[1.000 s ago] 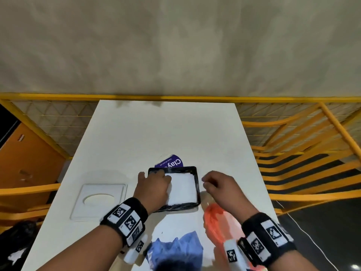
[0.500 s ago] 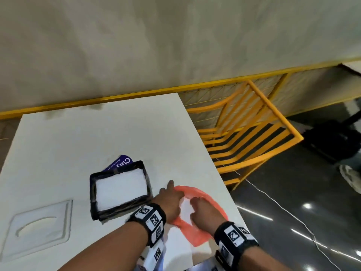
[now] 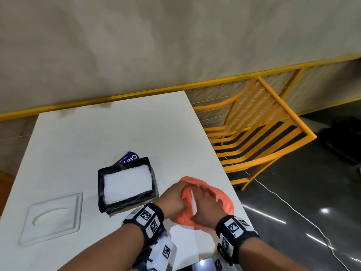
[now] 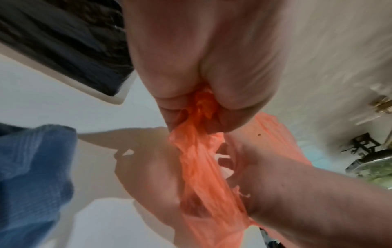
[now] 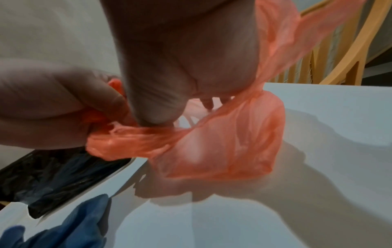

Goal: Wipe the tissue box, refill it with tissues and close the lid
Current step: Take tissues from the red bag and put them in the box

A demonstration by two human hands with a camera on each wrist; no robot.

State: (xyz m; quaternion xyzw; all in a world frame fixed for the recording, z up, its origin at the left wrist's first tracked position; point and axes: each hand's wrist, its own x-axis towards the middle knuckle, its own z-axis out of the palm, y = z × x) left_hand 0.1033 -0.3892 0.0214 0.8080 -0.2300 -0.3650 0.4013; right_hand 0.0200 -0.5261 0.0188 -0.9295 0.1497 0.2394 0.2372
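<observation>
Left hand (image 3: 172, 198) clenches rim of orange bag (image 3: 216, 194); right hand (image 3: 205, 204) reaches inside, grip not visible. Tissue box (image 3: 127, 184) open, white stack inside, at 9 o'clock from bag; lid (image 3: 52, 218) further at 8 o'clock. Risk: thin bag tears, tissues crumple from hard pull.

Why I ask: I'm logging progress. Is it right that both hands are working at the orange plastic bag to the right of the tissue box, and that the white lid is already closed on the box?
Not quite: the white lid is not on the tissue box. The head view shows it flat on the table, left of the open box. The left hand and right hand are indeed at the orange plastic bag.
</observation>
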